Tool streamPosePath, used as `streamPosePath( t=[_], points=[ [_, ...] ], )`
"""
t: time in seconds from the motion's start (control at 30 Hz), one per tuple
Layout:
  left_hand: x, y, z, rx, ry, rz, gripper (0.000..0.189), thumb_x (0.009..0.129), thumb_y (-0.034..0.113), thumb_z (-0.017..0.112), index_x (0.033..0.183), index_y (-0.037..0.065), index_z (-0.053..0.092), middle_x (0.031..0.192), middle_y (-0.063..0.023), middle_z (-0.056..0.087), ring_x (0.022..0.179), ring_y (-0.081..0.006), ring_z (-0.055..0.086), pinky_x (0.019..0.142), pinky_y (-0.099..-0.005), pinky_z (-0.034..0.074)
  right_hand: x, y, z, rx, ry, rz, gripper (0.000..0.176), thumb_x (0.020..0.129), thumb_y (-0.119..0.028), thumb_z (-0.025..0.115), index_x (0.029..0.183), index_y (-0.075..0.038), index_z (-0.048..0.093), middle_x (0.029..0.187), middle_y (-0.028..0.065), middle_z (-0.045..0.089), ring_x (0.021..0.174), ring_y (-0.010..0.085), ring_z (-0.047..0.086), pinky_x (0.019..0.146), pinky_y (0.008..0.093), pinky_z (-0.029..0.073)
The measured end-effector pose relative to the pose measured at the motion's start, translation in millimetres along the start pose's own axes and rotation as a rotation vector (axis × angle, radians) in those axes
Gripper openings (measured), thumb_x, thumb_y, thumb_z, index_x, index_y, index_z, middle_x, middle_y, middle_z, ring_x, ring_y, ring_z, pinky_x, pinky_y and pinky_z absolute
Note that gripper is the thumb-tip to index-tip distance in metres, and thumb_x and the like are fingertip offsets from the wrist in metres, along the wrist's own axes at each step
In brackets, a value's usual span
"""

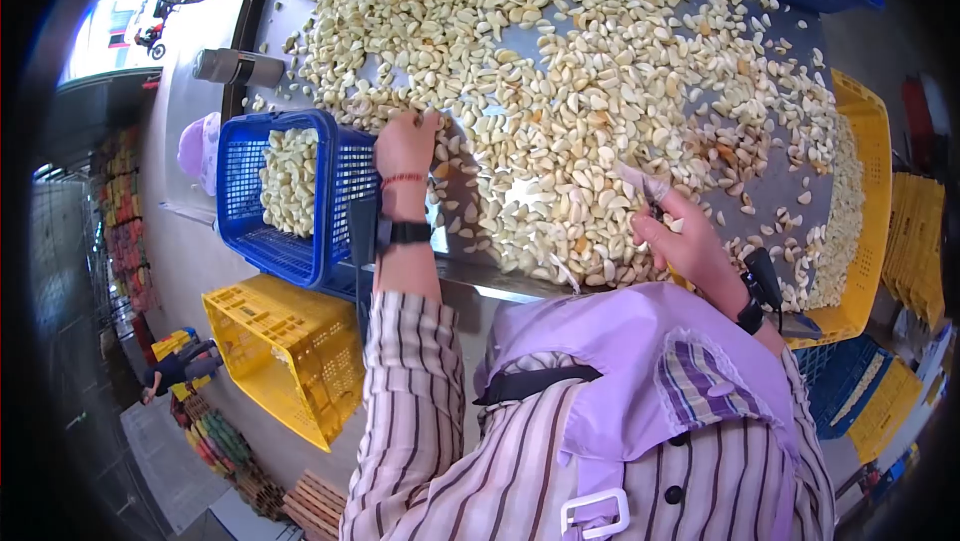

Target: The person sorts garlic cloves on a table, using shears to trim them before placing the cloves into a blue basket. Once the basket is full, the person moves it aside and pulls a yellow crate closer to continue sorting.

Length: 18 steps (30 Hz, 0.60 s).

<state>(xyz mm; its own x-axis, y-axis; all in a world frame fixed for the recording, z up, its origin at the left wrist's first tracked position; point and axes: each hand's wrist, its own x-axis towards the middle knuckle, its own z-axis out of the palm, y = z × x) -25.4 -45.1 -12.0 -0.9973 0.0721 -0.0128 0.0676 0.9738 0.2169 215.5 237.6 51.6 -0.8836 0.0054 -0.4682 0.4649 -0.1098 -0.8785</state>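
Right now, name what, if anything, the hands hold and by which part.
It cannot be told: the left hand is at the pale pieces, any hold hidden, and the right hand curls over them, its fingertips unclear.

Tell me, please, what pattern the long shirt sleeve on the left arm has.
Dark vertical stripes on pale pinkish fabric, best seen in the head view.

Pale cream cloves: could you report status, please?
Left hand on cloves, fingertips hidden. Right hand over cloves, hold unclear. Cloves spread loose. Blue plastic basket beside left wrist.
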Motion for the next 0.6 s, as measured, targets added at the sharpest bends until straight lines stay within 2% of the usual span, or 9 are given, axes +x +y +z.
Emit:
streamPosePath(
  t=[0.13,0.2,0.27,0.3,0.33,0.4,0.47,0.53,0.6],
  points=[
    [13,15,-6,0.14,-0.163,0.01,0.037,0.078,0.041,0.062,0.086,0.005,0.068,0.086,-0.0179,0.066,0.084,-0.0357,0.063,0.073,-0.0431,0.049,-3,-2,1,-0.05,-0.025,0.018,0.05,0.089,-0.022,0.06,0.136,-0.012,0.044,0.079,-0.0031,0.055,0.054,0.0023,0.04,0.049,0.019,0.035],
    [15,-8,8,-0.003,-0.09,0.13,0.039,0.079,0.041,0.06,0.09,0.004,0.065,0.079,-0.0159,0.067,0.072,-0.0312,0.064,0.061,-0.0384,0.05,-1,6,-1,-0.012,-0.005,-0.039,0.049,0.089,-0.021,0.059,0.136,-0.012,0.045,0.078,-0.0029,0.056,0.052,0.002,0.041,0.047,0.0187,0.036],
    [6,-19,7,-1.141,-0.257,-0.255,0.038,0.083,0.041,0.056,0.098,0.006,0.06,0.074,-0.0111,0.065,0.059,-0.0235,0.058,0.049,-0.0296,0.043,-1,5,-3,-0.011,0.031,-0.023,0.049,0.089,-0.019,0.058,0.135,-0.012,0.045,0.078,-0.0022,0.057,0.051,0.0018,0.042,0.045,0.0182,0.037],
    [2,-34,4,-1.692,-0.442,-0.058,0.034,0.087,0.036,0.053,0.106,0.008,0.055,0.072,-0.0076,0.062,0.048,-0.0139,0.047,0.041,-0.0211,0.033,-1,5,-4,-0.021,0.06,-0.01,0.048,0.089,-0.018,0.058,0.135,-0.012,0.045,0.078,-0.0015,0.058,0.049,0.0016,0.043,0.044,0.0177,0.038],
    [-12,-22,-8,-1.689,-0.448,-0.063,0.034,0.087,0.036,0.053,0.106,0.008,0.055,0.072,-0.0076,0.062,0.048,-0.0139,0.047,0.041,-0.0211,0.033,0,6,-5,-0.017,0.061,-0.004,0.048,0.089,-0.018,0.058,0.135,-0.012,0.045,0.078,-0.0015,0.058,0.049,0.0016,0.043,0.044,0.0177,0.038],
    [-37,24,-44,-2.108,-0.07,-0.208,0.029,0.089,0.029,0.049,0.108,0.007,0.054,0.076,-0.0092,0.062,0.046,-0.0118,0.046,0.041,-0.0212,0.033,2,7,-8,0.03,0.058,0.023,0.048,0.089,-0.016,0.057,0.135,-0.013,0.045,0.078,0.0004,0.059,0.047,0.0014,0.045,0.042,0.0165,0.039],
    [-35,15,-40,-2.104,0.026,-0.301,0.028,0.088,0.03,0.051,0.102,0.007,0.06,0.07,-0.0075,0.061,0.046,-0.0128,0.046,0.041,-0.0232,0.033,3,6,-7,0.043,0.055,0.047,0.047,0.089,-0.016,0.057,0.135,-0.013,0.045,0.078,0.0012,0.059,0.046,0.0013,0.045,0.042,0.0158,0.038],
    [-20,-14,-21,-0.91,-0.071,-0.333,0.034,0.086,0.036,0.056,0.092,0.004,0.067,0.068,-0.0052,0.063,0.052,-0.0182,0.052,0.046,-0.0273,0.04,4,5,-6,0.008,0.043,0.028,0.047,0.089,-0.017,0.057,0.135,-0.013,0.046,0.077,-0.0003,0.059,0.048,0.0009,0.044,0.043,0.016,0.038],
    [-32,-16,-8,-0.081,-0.155,0.044,0.033,0.079,0.034,0.065,0.1,0.008,0.067,0.083,-0.0125,0.069,0.074,-0.0304,0.065,0.065,-0.035,0.05,6,4,-3,0.007,0.021,0.016,0.047,0.089,-0.017,0.058,0.135,-0.013,0.046,0.077,-0.0011,0.058,0.049,0.0007,0.044,0.043,0.0161,0.038]
  ],
)
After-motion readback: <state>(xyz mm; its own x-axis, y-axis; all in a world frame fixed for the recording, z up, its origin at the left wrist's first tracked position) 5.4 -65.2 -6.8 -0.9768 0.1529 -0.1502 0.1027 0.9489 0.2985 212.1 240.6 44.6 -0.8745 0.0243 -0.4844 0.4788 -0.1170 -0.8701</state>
